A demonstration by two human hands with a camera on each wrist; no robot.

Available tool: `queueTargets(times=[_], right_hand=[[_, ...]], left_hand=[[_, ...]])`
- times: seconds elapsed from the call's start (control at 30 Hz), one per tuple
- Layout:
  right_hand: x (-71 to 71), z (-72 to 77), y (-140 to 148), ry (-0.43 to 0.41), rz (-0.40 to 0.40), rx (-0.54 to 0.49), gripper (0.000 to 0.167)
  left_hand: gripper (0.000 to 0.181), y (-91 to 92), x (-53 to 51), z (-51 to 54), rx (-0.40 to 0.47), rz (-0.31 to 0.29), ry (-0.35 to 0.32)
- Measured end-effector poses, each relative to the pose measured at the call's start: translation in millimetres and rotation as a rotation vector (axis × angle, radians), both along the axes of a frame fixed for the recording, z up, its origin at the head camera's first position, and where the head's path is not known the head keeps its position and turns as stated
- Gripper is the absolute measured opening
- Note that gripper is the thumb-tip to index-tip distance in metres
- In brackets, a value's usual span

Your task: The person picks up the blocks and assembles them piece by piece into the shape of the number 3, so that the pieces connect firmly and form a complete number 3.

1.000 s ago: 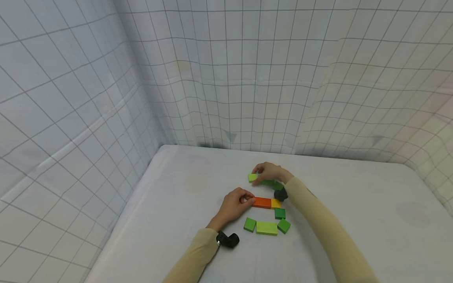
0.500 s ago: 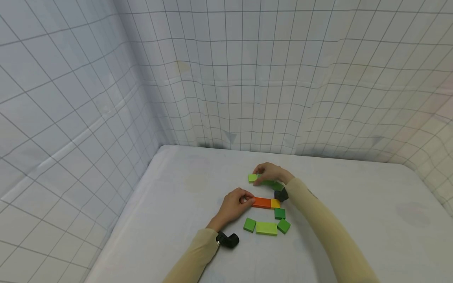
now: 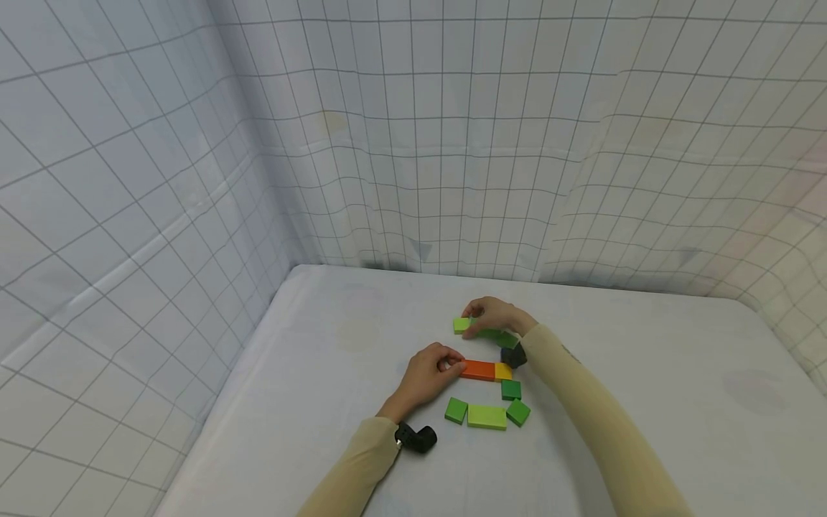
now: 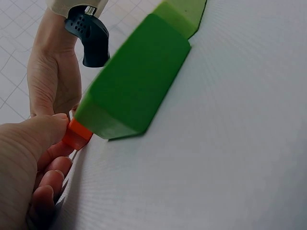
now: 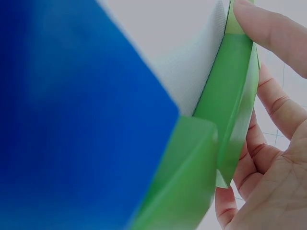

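Observation:
In the head view, my left hand [image 3: 426, 372] pinches the left end of a flat orange-red block [image 3: 479, 370]. The left wrist view shows thumb and fingers on that orange-red block [image 4: 76, 134]. Further back, my right hand [image 3: 492, 316] holds a light green block [image 3: 461, 325] between thumb and fingers. Beside it, partly under this hand, lies a green block [image 5: 225, 91], then another green block [image 3: 508, 340]. A blue block [image 5: 72, 115] fills much of the right wrist view; in the head view the wrist camera mostly covers it.
A yellow block [image 3: 503, 371] adjoins the orange-red one, with a dark green block [image 3: 511, 390] below it. Nearer lie a green block [image 3: 456, 411], a long yellow-green block [image 3: 487, 416] and a tilted green block [image 3: 518, 413]. Grid-patterned curtains [image 3: 426, 143] surround the white table [image 3: 323, 345].

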State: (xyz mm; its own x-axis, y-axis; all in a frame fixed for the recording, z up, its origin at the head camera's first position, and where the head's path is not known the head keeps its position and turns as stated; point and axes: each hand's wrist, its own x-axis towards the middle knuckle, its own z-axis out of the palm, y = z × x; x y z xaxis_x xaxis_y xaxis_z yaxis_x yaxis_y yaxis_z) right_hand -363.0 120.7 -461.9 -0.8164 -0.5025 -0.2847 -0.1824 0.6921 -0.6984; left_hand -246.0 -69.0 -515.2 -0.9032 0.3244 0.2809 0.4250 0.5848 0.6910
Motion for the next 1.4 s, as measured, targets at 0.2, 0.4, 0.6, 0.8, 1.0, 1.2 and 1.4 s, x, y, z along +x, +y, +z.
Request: queueTargets(times=[0.2,0.4,0.6,0.8,1.0,1.2,1.4], right_hand=[[-0.4,-0.4,0.2,0.001,0.006,-0.011,0.036],[-0.7,0.0,-0.3,0.003,0.012,-0.009,0.037],[-1.6,-1.0,1.6,-0.009,0.009,-0.018,0.042],[-3.8,0.9,13.7,-0.016,-0.002,-0.029,0.054],[0.7,8.7,32.6,0.019,-0.013,-0.078,0.055],[12.9,19.9,47.8,0.05,-0.042,-0.175,0.051],[31.4,33.4,58.1,0.106,-0.19,-0.308,0.046]], left_hand=[[0.02,0.2,0.0,0.7,0.001,0.0,-0.003],[0.02,0.3,-1.0,-0.5,-0.001,0.0,-0.007],[0.021,-0.7,-1.6,-1.9,0.001,-0.001,-0.001],[0.022,-1.2,-1.8,-2.6,0.003,-0.007,0.014],[0.022,-0.3,-3.4,-4.5,0.012,-0.013,0.008],[0.023,-0.8,-2.1,-3.2,0.007,-0.006,0.003],[0.024,-2.1,-0.2,-1.0,0.013,-0.002,0.003]])
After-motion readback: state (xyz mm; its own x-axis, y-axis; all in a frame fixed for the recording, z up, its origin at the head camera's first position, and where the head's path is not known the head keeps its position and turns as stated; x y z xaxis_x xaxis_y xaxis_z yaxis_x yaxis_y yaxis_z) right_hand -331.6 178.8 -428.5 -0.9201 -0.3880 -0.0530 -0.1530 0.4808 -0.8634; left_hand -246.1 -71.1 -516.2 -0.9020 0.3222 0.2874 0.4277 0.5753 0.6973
